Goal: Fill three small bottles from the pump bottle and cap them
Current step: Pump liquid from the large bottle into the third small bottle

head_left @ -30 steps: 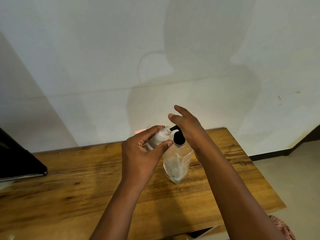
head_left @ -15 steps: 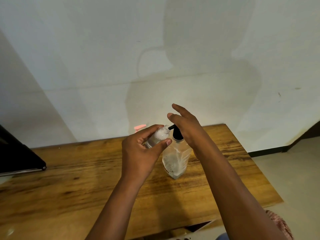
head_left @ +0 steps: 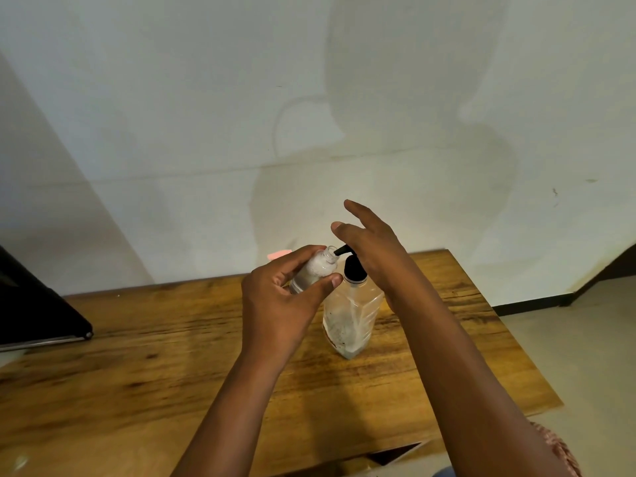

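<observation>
At pump bottle (head_left: 351,315) spout — small bottle (head_left: 315,270), whitish fill.

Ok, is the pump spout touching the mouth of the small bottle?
Touching, as far as the head view shows: the black spout tip meets the rim of the tilted small bottle held by the left hand, no gap visible.

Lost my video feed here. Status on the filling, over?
Left hand holds small bottle, mouth at pump bottle spout. Right hand rests on pump head, fingers straight. Nothing in the way.
</observation>
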